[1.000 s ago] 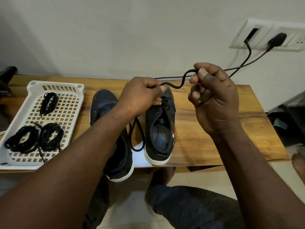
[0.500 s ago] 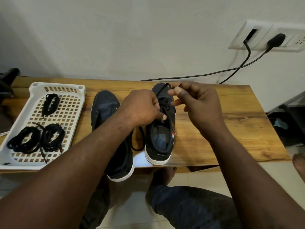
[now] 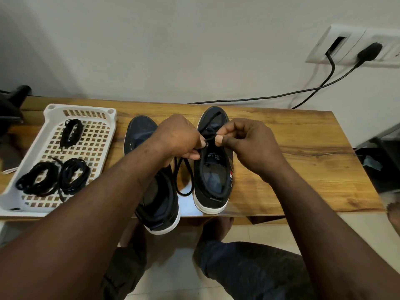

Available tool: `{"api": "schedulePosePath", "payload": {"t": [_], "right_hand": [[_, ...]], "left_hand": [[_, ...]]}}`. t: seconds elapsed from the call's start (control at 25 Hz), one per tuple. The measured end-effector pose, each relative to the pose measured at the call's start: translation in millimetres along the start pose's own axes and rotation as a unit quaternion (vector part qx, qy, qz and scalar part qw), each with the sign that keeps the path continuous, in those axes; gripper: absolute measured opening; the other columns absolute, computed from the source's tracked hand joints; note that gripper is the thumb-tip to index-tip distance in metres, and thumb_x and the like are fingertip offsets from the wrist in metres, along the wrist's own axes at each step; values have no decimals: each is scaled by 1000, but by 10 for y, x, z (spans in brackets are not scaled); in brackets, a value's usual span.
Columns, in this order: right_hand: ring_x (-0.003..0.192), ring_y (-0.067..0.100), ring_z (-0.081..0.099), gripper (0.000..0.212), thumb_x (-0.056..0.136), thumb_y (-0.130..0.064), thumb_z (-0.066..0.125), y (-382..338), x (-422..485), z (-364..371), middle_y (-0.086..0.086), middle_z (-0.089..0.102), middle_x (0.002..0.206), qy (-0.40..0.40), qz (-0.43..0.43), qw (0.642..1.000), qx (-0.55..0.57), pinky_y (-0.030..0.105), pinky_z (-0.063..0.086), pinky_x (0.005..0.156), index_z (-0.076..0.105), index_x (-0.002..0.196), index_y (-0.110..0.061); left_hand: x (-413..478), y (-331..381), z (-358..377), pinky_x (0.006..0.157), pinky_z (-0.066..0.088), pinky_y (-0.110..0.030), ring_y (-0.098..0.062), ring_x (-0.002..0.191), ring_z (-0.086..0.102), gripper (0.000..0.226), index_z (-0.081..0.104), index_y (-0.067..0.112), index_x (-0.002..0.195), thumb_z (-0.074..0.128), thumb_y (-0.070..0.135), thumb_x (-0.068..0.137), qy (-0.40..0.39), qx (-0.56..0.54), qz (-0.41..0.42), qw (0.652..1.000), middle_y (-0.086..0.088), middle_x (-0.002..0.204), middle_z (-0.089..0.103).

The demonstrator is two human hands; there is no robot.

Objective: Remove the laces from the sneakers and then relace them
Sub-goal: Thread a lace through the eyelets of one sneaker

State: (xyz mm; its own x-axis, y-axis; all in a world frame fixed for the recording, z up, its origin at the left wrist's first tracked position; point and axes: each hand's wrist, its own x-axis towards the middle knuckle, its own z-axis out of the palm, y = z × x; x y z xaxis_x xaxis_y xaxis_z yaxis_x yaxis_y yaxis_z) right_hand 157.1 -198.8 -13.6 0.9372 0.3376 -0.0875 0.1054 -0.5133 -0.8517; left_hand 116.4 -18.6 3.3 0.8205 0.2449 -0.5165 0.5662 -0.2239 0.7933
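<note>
Two dark sneakers with white soles stand side by side on the wooden table (image 3: 303, 165). The left sneaker (image 3: 155, 191) has bare eyelets and is partly hidden by my left forearm. The right sneaker (image 3: 213, 169) carries a black lace (image 3: 184, 180) that loops down between the two shoes. My left hand (image 3: 179, 139) grips the right sneaker's left eyelet edge, thumb beside a metal eyelet. My right hand (image 3: 246, 144) pinches the lace tip just right of that eyelet.
A white perforated tray (image 3: 95, 152) at the left holds three bundles of black laces (image 3: 54, 178). Two black cables run from a wall socket (image 3: 355, 48) down behind the table. A dark object (image 3: 13, 111) sits at the far left. My knees are below the front edge.
My right hand came down from in front of the wall, where it held the lace high, to the right sneaker's eyelets. My left hand lowered onto the shoe.
</note>
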Motion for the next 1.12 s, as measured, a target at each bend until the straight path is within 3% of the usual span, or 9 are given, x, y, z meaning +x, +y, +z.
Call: {"api": "schedulePosePath", "payload": {"t": [0.44,0.6,0.84,1.04,1.12], "right_hand": [[72,-5,66,14,88,-18,76,-103,2,155,-14,72,72,33,-3,991,-129,9,45,51,78,85,-31],[72,1,66,30,82,-13,78,-114,2,182,-9,72,74,36,-14,991,-132,25,52,65,59,98,-32],[72,5,64,23,81,-16,73,-98,2,218,-11,67,72,77,-12,982,-170,36,57,67,58,88,-31],[72,7,62,20,82,-15,71,-46,6,206,-11,65,73,104,-10,977,-185,35,55,64,57,86,-30],[72,4,62,23,84,-15,76,2,11,188,-12,65,74,96,-21,979,-179,33,54,65,59,86,-31]], "left_hand": [[28,-26,0,61,64,-26,-17,67,74,15,74,8,84,70,0,96,-7,-8,-5,1000,-14,87,75],[26,-32,7,68,65,-30,-18,68,75,13,75,7,84,71,1,95,-6,0,6,1000,-12,86,75],[35,-59,30,75,66,-36,-19,76,77,11,77,9,84,74,3,93,8,11,42,999,-10,90,77],[50,-68,138,74,67,-39,-18,73,78,11,80,9,82,76,5,91,22,22,82,996,-1,79,78],[73,-70,155,71,67,-38,-18,70,77,12,78,7,88,70,3,96,19,-1,71,997,-4,79,77]]}}
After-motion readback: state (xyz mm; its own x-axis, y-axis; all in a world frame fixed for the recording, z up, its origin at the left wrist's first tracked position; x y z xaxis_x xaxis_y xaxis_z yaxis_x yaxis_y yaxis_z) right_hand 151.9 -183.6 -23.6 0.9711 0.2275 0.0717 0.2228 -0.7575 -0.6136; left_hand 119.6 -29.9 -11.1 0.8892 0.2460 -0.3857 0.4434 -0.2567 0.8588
